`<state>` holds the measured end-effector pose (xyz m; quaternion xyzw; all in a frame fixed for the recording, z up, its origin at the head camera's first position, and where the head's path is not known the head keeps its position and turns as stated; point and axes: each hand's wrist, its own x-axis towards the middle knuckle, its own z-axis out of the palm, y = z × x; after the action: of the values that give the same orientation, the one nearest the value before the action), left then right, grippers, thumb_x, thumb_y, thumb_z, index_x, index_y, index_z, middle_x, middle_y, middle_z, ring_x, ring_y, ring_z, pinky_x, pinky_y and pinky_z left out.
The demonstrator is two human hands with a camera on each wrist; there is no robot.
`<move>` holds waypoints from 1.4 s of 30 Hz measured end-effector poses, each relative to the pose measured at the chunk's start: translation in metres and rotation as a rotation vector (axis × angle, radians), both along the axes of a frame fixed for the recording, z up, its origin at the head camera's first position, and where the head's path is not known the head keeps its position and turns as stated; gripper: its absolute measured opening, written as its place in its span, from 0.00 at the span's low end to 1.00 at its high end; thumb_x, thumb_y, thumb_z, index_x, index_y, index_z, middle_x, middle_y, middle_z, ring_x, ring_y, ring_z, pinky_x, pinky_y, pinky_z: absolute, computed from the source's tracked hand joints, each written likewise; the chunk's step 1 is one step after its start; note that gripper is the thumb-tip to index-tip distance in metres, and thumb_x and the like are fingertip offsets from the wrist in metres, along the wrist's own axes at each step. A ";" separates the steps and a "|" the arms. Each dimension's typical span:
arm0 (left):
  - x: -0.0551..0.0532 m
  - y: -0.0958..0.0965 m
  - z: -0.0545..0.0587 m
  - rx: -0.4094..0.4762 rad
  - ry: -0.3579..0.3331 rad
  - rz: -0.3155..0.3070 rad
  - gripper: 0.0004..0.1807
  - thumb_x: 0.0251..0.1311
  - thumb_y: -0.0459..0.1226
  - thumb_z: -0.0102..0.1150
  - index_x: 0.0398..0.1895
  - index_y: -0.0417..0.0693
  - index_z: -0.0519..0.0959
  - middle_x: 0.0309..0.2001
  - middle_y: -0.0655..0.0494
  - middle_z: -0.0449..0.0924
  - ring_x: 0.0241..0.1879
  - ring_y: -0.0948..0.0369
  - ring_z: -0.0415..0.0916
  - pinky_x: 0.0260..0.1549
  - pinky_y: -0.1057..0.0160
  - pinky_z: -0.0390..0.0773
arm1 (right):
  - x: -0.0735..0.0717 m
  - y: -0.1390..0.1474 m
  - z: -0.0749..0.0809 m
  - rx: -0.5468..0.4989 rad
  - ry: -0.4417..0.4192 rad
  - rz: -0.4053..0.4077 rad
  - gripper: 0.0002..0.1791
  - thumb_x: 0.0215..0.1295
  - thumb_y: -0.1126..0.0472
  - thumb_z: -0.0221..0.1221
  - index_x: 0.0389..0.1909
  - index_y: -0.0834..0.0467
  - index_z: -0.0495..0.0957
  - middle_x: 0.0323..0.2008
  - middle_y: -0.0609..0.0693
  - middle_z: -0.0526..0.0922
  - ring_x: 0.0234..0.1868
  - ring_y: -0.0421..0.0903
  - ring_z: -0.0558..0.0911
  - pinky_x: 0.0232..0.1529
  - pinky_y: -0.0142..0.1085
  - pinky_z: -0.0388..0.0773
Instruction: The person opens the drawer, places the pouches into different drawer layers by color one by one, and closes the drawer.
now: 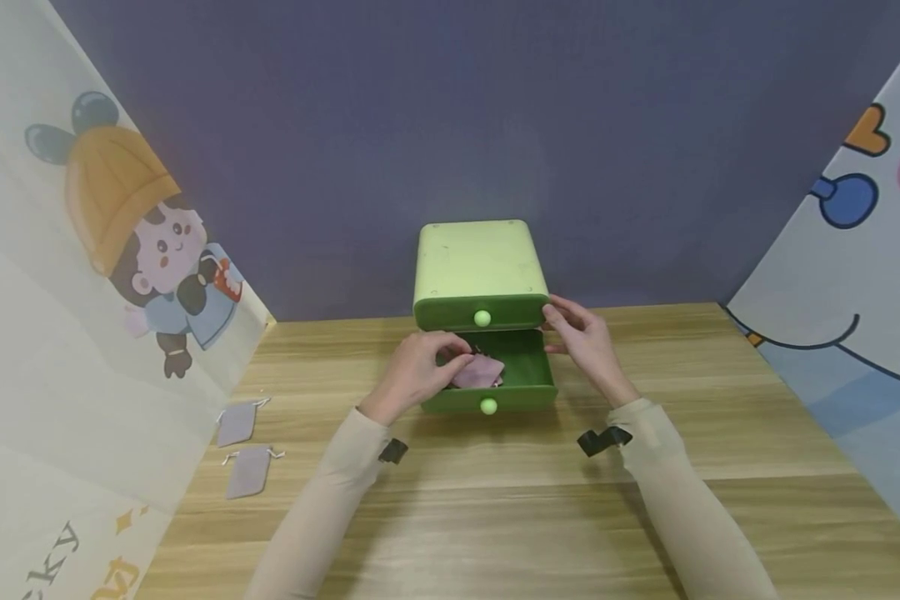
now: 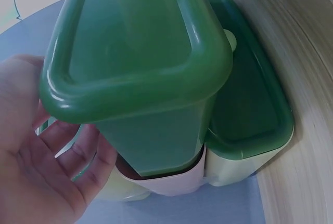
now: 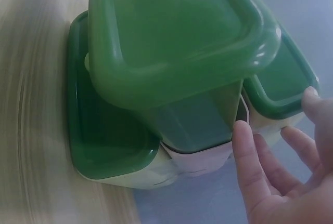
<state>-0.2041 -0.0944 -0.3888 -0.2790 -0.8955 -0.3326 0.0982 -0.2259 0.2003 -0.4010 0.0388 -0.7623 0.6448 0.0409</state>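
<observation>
A small chest of drawers [image 1: 477, 257] with a light green top and dark green fronts stands against the back wall. Its middle drawer [image 1: 528, 358] is pulled out, and a lilac cloth pouch [image 1: 478, 372] lies inside. Over that drawer, my left hand [image 1: 417, 372] pinches the pouch's upper edge between thumb and forefinger. The drawer front [image 2: 135, 31] hides the pouch in the left wrist view. My right hand [image 1: 585, 337] is at the chest's right side, thumb by the top drawer's corner, fingers [image 3: 250, 161] loosely extended beside the pulled-out drawer.
Two grey drawstring pouches, an upper one [image 1: 237, 422] and a lower one [image 1: 249, 471], lie on the wooden table [image 1: 495, 517] at the left. A closed bottom drawer [image 2: 250, 89] sits under the pulled-out one. Printed panels flank the table; a blue-grey wall [image 1: 465, 108] stands behind.
</observation>
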 end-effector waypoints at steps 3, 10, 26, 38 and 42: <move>0.003 -0.001 0.000 -0.017 0.007 0.011 0.07 0.71 0.42 0.69 0.46 0.52 0.91 0.41 0.59 0.92 0.38 0.63 0.87 0.47 0.56 0.84 | 0.000 0.000 0.000 -0.002 -0.005 -0.001 0.36 0.78 0.41 0.59 0.79 0.54 0.69 0.66 0.64 0.79 0.53 0.40 0.84 0.49 0.39 0.89; 0.014 -0.001 -0.001 -0.012 0.113 -0.002 0.05 0.69 0.39 0.71 0.43 0.51 0.90 0.36 0.60 0.90 0.33 0.66 0.82 0.37 0.64 0.81 | -0.001 0.000 -0.001 -0.004 -0.004 -0.004 0.35 0.78 0.41 0.59 0.79 0.54 0.69 0.66 0.65 0.79 0.57 0.47 0.85 0.48 0.38 0.89; 0.045 0.000 -0.005 0.100 0.185 -0.092 0.05 0.66 0.34 0.72 0.43 0.44 0.89 0.35 0.55 0.91 0.30 0.65 0.84 0.33 0.71 0.83 | -0.001 0.000 -0.003 -0.008 0.011 -0.001 0.35 0.79 0.42 0.59 0.78 0.55 0.70 0.61 0.59 0.81 0.50 0.33 0.85 0.49 0.40 0.90; 0.065 0.009 -0.017 0.044 0.067 -0.120 0.09 0.68 0.38 0.71 0.49 0.47 0.88 0.38 0.56 0.93 0.26 0.69 0.84 0.30 0.76 0.81 | 0.000 0.000 -0.002 -0.014 0.002 -0.001 0.35 0.79 0.42 0.59 0.79 0.56 0.69 0.66 0.65 0.78 0.51 0.34 0.85 0.47 0.37 0.89; 0.068 0.012 -0.023 0.008 0.023 -0.114 0.11 0.70 0.41 0.69 0.51 0.49 0.87 0.40 0.55 0.94 0.26 0.69 0.84 0.30 0.76 0.80 | 0.000 0.000 -0.002 -0.016 0.001 -0.002 0.35 0.79 0.42 0.59 0.79 0.56 0.68 0.67 0.66 0.78 0.50 0.34 0.85 0.48 0.38 0.89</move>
<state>-0.1366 -0.0824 -0.4117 -0.3330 -0.8757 -0.3378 0.0905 -0.2262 0.2002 -0.4027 0.0382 -0.7572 0.6507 0.0422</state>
